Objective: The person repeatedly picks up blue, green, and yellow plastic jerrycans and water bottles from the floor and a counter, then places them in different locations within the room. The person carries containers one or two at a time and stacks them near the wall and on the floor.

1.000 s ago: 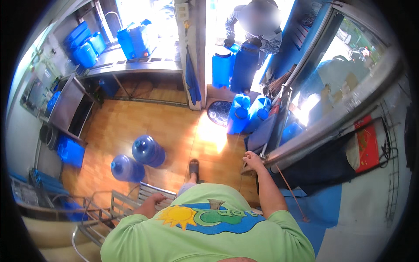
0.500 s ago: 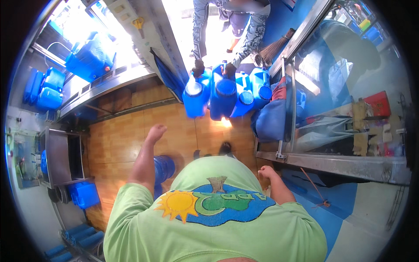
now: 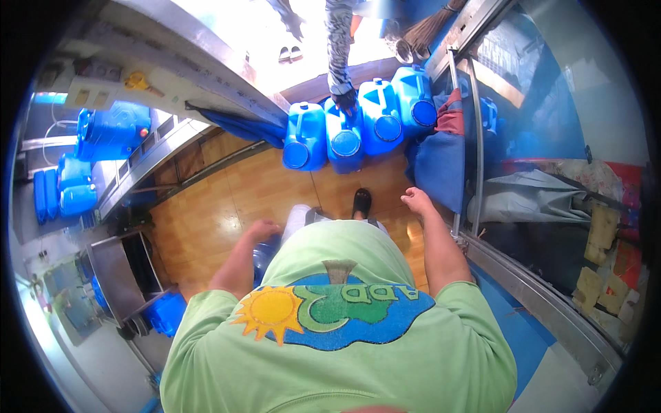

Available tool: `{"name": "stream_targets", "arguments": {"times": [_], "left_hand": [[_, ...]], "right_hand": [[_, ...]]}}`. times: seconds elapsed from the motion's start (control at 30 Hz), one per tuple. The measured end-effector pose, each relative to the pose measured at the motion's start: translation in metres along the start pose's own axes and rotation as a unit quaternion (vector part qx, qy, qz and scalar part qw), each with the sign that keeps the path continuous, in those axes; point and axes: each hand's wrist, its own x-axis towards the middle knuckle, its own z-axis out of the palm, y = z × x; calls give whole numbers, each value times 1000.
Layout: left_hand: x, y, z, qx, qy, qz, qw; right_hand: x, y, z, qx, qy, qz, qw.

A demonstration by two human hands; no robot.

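My left hand (image 3: 263,230) hangs in the air beside my belly, its fingers loose and holding nothing. Below it, partly hidden by my arm and shirt, is a round clear-blue water bottle (image 3: 261,260). My right hand (image 3: 417,200) is held out at my other side, loosely open, nearest to a dark blue cloth (image 3: 439,172). Ahead in the doorway stand several blue water jugs in a row: one at the left (image 3: 305,138), a second (image 3: 344,141), a third (image 3: 381,118) and a fourth (image 3: 415,96). Another person's dark-gloved hand (image 3: 345,103) is at the second jug's handle.
A metal-framed glass partition (image 3: 533,272) runs along the right. More blue jugs (image 3: 113,131) sit on a metal-edged counter at the left. A metal stand (image 3: 127,275) and a blue container (image 3: 166,313) are lower left. A broom (image 3: 430,27) leans by the doorway.
My view has shifted toward the jugs. My left hand has drawn back and loosened; my right has come forward. The other person has let go of the leftmost jug, and the jugs now stand in an even row.
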Motion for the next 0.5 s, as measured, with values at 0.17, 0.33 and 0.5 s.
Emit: {"name": "stream_targets", "arguments": {"times": [0.17, 0.33, 0.5], "left_hand": [[48, 26, -80, 107, 38, 36, 993], [116, 108, -155, 241, 79, 156, 955], [177, 193, -192, 396, 37, 286, 872]], "right_hand": [[3, 9, 16, 68, 30, 39, 996], [0, 28, 82, 217, 63, 133, 965], [13, -10, 193, 295, 105, 205, 927]]}}
